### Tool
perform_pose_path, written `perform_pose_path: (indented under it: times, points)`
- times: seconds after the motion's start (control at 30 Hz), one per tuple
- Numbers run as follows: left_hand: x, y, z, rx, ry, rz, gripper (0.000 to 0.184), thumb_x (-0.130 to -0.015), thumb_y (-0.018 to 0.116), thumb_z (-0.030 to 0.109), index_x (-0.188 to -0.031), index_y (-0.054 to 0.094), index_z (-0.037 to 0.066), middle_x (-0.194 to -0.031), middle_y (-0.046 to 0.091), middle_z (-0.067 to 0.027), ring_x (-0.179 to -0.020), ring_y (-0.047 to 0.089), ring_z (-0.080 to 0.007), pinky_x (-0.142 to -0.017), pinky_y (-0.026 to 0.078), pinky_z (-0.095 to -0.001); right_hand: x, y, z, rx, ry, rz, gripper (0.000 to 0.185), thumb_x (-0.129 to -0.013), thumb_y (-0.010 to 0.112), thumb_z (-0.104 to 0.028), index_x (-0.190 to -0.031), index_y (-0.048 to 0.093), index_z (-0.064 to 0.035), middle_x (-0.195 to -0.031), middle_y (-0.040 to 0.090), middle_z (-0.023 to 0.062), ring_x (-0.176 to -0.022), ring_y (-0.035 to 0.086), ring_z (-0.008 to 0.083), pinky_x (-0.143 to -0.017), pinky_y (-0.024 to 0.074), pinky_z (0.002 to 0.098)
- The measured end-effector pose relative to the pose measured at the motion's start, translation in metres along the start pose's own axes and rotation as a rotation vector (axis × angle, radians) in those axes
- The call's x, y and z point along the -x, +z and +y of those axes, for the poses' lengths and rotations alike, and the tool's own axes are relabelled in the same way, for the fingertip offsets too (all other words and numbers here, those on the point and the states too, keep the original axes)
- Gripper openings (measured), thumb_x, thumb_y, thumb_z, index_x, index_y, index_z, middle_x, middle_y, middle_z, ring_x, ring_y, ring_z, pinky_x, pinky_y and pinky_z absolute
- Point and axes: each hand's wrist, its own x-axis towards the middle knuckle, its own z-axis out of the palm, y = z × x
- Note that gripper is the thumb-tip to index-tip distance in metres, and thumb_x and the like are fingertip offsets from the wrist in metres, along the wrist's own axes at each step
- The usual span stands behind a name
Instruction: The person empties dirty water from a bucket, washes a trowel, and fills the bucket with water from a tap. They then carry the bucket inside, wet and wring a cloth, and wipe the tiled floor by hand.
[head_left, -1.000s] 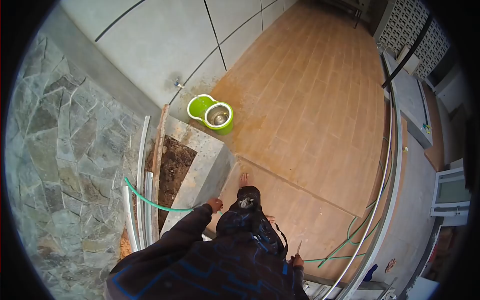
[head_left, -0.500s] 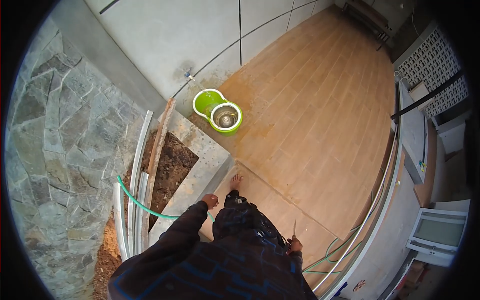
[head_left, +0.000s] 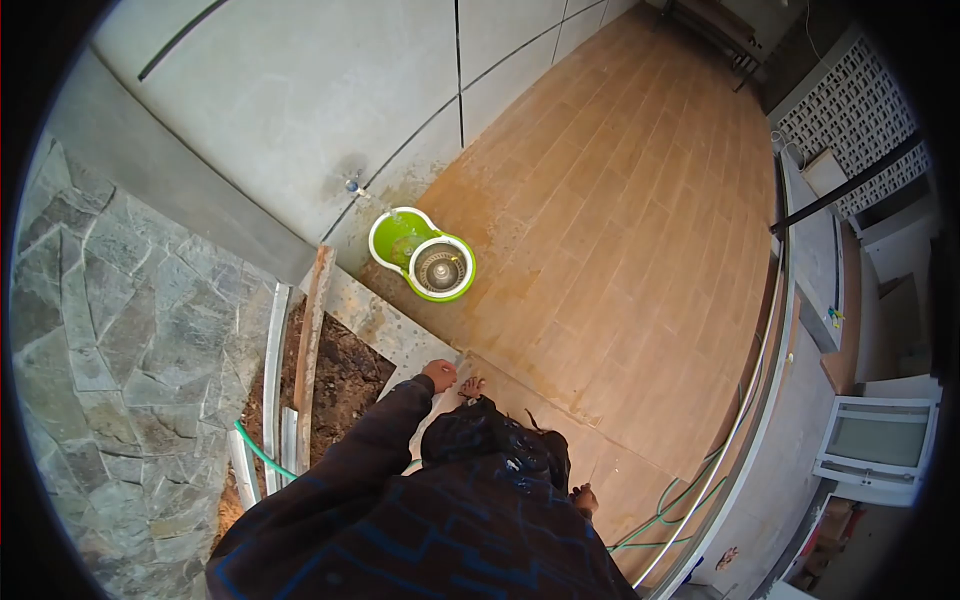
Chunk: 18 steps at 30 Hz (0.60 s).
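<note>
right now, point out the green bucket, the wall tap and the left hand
Green bucket (head_left: 420, 248), head view: white rim between its two compartments.
Wall tap (head_left: 352, 186), head view: its blue part.
Left hand (head_left: 440, 375), head view: middle of the hand.

I am facing a wood-toned floor (head_left: 620, 250) stretching beside a pale wall (head_left: 300, 100); grey stonework (head_left: 130, 330) is spreading on my left, and a pale lattice (head_left: 845, 112) is standing at far right.

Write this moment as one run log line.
left hand: nothing visible held | right hand: contents unclear | rounded green plastic bucket: below blue-handled wall tap
</note>
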Motion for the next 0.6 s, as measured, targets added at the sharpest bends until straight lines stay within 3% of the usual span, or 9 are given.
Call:
perform_pose_path:
  times: [0.1, 0.2, 0.33, 0.43, 0.6]
  points:
    - [0.003, -0.005, -0.011, 0.018, -0.023, 0.023, 0.025, -0.084, 0.066, 0.022, -0.102, 0.067, 0.004, -0.080, 0.071, -0.0088, -0.060, 0.064, -0.0172, -0.052, 0.052, -0.0321, -0.016, -0.006, 0.004, 0.032, -0.042, -0.076, 0.040, -0.093, 0.064, -0.030, -0.117, 0.056, 0.0001, -0.087, 0.065, 0.0124, -0.060, 0.057, 0.0197, -0.047, 0.0437, 0.0324]
    - [0.010, -0.012, -0.016, 0.157, -0.090, 0.020, 0.021, -0.084, 0.067, 0.021, -0.098, 0.067, 0.005, -0.079, 0.071, -0.0093, -0.059, 0.063, -0.0168, -0.050, 0.051, -0.0317, -0.001, 0.008, -0.016, 0.199, -0.169, -0.067, 0.045, -0.082, 0.071, -0.007, -0.121, 0.055, 0.0077, -0.081, 0.066, 0.0120, -0.067, 0.065, 0.0223, -0.055, 0.0550, 0.0345]
    - [0.027, -0.013, -0.031, 0.216, -0.135, 0.050, 0.014, -0.086, 0.065, 0.017, -0.094, 0.067, 0.006, -0.077, 0.070, -0.0088, -0.058, 0.062, -0.0166, -0.049, 0.049, -0.0312, 0.006, 0.021, -0.049, 0.388, -0.248, -0.080, 0.045, -0.082, 0.070, -0.004, -0.122, 0.055, 0.0077, -0.082, 0.066, 0.0121, -0.066, 0.065, 0.0233, -0.057, 0.0564, 0.0358]
    - [0.043, -0.008, -0.053, 0.218, -0.202, 0.085, 0.014, -0.087, 0.063, 0.019, -0.093, 0.067, 0.006, -0.075, 0.068, -0.0082, -0.059, 0.062, -0.0164, -0.049, 0.049, -0.0313, 0.009, 0.030, -0.061, 0.264, -0.171, -0.099, 0.044, -0.083, 0.069, -0.005, -0.124, 0.055, 0.0036, -0.081, 0.066, 0.0118, -0.063, 0.063, 0.0227, -0.052, 0.0533, 0.0354]
    - [0.067, -0.007, -0.084, 0.110, -0.192, 0.050, 0.019, -0.087, 0.059, 0.023, -0.083, 0.067, 0.006, -0.074, 0.068, -0.0071, -0.061, 0.062, -0.0164, -0.052, 0.050, -0.0323, 0.006, 0.047, -0.073, 0.135, -0.159, -0.153, 0.040, -0.086, 0.066, -0.008, -0.125, 0.056, -0.0076, -0.077, 0.062, 0.0094, -0.056, 0.057, 0.0192, -0.044, 0.0406, 0.0327]
